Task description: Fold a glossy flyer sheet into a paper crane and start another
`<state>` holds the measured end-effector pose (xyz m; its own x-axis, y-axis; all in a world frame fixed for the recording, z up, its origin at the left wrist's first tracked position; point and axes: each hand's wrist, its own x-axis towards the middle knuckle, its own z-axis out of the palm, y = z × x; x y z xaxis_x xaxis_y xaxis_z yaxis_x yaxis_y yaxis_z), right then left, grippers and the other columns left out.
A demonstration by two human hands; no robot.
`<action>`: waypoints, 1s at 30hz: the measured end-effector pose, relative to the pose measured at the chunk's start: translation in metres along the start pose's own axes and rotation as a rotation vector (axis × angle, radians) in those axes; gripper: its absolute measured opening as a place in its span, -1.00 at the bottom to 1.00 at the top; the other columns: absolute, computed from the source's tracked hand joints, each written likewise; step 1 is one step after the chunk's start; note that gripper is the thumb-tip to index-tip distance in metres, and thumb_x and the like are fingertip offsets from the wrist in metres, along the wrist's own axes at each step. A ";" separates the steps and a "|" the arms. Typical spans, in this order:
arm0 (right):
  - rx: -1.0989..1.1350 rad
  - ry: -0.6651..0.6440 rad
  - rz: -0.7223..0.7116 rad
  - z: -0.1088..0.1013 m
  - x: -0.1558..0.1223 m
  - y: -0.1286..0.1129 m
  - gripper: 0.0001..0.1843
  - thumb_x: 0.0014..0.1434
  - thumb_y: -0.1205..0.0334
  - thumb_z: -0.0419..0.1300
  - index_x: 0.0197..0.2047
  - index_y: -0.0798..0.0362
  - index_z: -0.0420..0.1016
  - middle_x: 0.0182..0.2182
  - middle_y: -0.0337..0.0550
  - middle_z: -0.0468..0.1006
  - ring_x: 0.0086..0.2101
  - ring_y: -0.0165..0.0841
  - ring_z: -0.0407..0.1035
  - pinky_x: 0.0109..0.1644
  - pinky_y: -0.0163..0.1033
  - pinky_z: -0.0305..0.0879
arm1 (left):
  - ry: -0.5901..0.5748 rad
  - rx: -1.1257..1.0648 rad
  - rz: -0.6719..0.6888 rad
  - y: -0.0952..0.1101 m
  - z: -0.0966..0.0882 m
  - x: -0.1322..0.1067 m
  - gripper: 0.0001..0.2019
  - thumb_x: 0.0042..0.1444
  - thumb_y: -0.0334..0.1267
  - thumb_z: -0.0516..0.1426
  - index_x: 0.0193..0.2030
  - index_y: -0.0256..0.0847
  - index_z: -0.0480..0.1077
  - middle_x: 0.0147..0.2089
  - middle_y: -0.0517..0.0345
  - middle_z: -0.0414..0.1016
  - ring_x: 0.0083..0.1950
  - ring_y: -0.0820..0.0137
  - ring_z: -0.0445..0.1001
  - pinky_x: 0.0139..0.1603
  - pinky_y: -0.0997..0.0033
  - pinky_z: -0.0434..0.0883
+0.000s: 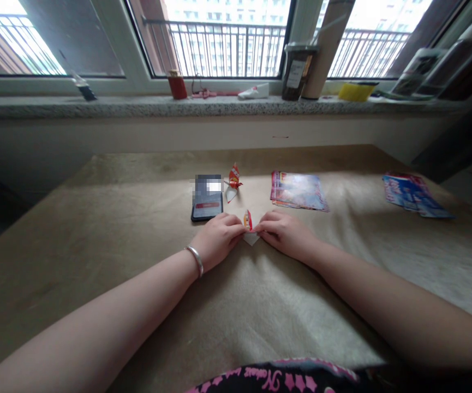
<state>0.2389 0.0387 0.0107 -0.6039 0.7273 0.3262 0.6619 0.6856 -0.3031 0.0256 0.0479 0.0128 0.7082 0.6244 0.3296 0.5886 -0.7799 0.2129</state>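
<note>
Between my hands is a small piece of folded paper (252,238), white at its near point with a red and yellow part standing up behind. My left hand (221,233), with a silver bangle (195,260) on the wrist, pinches its left side. The fingers of my right hand (282,229) are closed on its right side. Just beyond sits an orange-red and white folded paper figure (234,179), shaped like a crane. A dark phone (207,210) lies to its left, the screen partly blurred out.
A stack of printed sheets (299,191) lies to the right on the brown-covered table (157,327); blue packets (416,195) are farther right. On the windowsill stand a red container (177,86), a dark lidded jar (297,73) and a yellow object (356,91).
</note>
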 end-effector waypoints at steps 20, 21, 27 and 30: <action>-0.201 -0.100 -0.068 -0.011 -0.001 -0.009 -0.76 0.16 0.33 0.04 -0.27 0.01 0.54 -0.31 -0.13 0.49 -0.32 -0.36 0.27 -0.29 -0.29 0.13 | -0.142 0.220 0.081 0.015 -0.020 -0.005 -0.76 0.13 -0.37 0.03 -0.13 -0.12 0.46 -0.24 0.09 0.46 -0.22 0.36 0.40 -0.25 0.37 0.40; -0.210 -0.104 -0.063 -0.012 -0.001 -0.009 -0.77 0.16 0.34 0.04 -0.28 0.01 0.54 -0.31 -0.13 0.50 -0.32 -0.36 0.27 -0.30 -0.29 0.13 | -0.140 0.225 0.064 0.017 -0.021 -0.006 -0.76 0.11 -0.37 0.03 -0.15 -0.13 0.47 -0.23 0.09 0.46 -0.22 0.35 0.41 -0.25 0.36 0.40; -0.213 -0.101 -0.047 -0.013 -0.004 -0.006 -0.79 0.13 0.34 0.06 -0.31 0.01 0.53 -0.31 -0.17 0.51 -0.32 -0.37 0.29 -0.29 -0.29 0.13 | -0.156 0.285 -0.054 0.026 -0.025 -0.009 -0.77 0.13 -0.30 0.00 -0.22 -0.12 0.49 -0.28 0.10 0.47 -0.23 0.30 0.44 -0.29 0.32 0.41; -0.244 -0.099 -0.040 -0.014 -0.005 -0.007 -0.80 0.13 0.34 0.06 -0.33 0.03 0.53 -0.32 -0.17 0.51 -0.33 -0.36 0.29 -0.27 -0.27 0.14 | -0.161 0.293 -0.066 0.027 -0.024 -0.008 -0.78 0.13 -0.30 0.01 -0.23 -0.12 0.49 -0.26 0.10 0.47 -0.22 0.31 0.44 -0.28 0.33 0.42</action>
<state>0.2438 0.0303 0.0242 -0.6644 0.7074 0.2413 0.7167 0.6945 -0.0629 0.0265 0.0210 0.0384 0.7036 0.6901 0.1697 0.7057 -0.7066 -0.0523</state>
